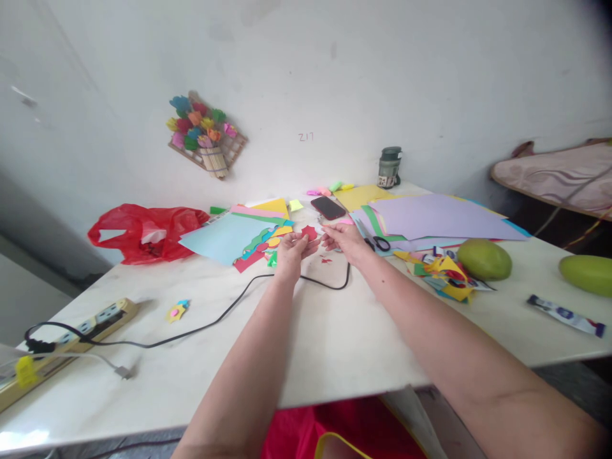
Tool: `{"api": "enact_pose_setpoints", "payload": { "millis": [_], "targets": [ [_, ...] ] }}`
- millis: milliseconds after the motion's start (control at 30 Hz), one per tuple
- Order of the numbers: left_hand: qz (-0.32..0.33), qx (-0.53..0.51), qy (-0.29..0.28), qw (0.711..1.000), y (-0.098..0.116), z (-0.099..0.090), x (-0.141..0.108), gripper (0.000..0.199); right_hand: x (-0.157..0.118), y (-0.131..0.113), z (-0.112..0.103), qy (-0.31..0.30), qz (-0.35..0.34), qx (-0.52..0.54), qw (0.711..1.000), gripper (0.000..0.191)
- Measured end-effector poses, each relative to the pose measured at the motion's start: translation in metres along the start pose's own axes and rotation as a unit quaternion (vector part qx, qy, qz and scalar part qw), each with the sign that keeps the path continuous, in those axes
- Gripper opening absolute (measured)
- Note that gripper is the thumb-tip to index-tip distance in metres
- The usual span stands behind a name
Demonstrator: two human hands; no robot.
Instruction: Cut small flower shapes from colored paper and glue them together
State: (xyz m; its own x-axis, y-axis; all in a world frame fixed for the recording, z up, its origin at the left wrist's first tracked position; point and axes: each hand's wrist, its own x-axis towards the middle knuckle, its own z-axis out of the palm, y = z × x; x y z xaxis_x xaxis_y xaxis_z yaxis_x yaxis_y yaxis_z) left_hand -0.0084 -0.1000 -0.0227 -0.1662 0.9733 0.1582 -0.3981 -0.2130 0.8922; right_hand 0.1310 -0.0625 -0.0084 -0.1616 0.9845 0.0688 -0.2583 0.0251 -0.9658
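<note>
My left hand (pixel 295 251) has its fingers closed on a small red paper piece (pixel 308 233) with a scalloped edge, near the middle of the table. Just to its right, my right hand (pixel 343 240) is closed in a pinch, and what its fingertips hold is too small to make out. Small red scraps (pixel 326 260) lie on the table below the hands. Black-handled scissors (pixel 381 243) rest beside my right wrist. Left of my left hand are cut paper strips and circles (pixel 274 241) in several colours.
A black cable (pixel 229 306) crosses the table from a power strip (pixel 90 325). A phone (pixel 327 207), purple sheets (pixel 430 217), blue sheets (pixel 224 236), a red bag (pixel 148 233), paper scraps (pixel 449 275), a green fruit (pixel 484 259) and a glue tube (pixel 567 315) lie around.
</note>
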Motion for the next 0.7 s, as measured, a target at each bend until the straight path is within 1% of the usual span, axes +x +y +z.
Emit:
{"api": "enact_pose_setpoints", "payload": {
  "millis": [100,300,500,700],
  "targets": [
    [-0.007,0.000,-0.003,1.000,-0.004,0.002,0.000,0.039,-0.001,-0.001,0.001,0.001,0.006,0.012,1.000,0.016],
    [-0.020,0.014,-0.012,1.000,-0.007,0.003,-0.002,0.032,0.000,0.002,-0.002,0.009,0.006,0.010,1.000,0.029],
    [-0.025,0.007,-0.010,1.000,-0.010,-0.002,0.000,0.031,0.001,0.002,-0.002,0.026,-0.010,-0.022,0.999,0.016],
    [-0.021,-0.006,0.003,1.000,-0.008,-0.010,0.001,0.032,0.002,0.001,-0.001,0.045,-0.011,-0.018,0.999,0.020]
  ]
}}
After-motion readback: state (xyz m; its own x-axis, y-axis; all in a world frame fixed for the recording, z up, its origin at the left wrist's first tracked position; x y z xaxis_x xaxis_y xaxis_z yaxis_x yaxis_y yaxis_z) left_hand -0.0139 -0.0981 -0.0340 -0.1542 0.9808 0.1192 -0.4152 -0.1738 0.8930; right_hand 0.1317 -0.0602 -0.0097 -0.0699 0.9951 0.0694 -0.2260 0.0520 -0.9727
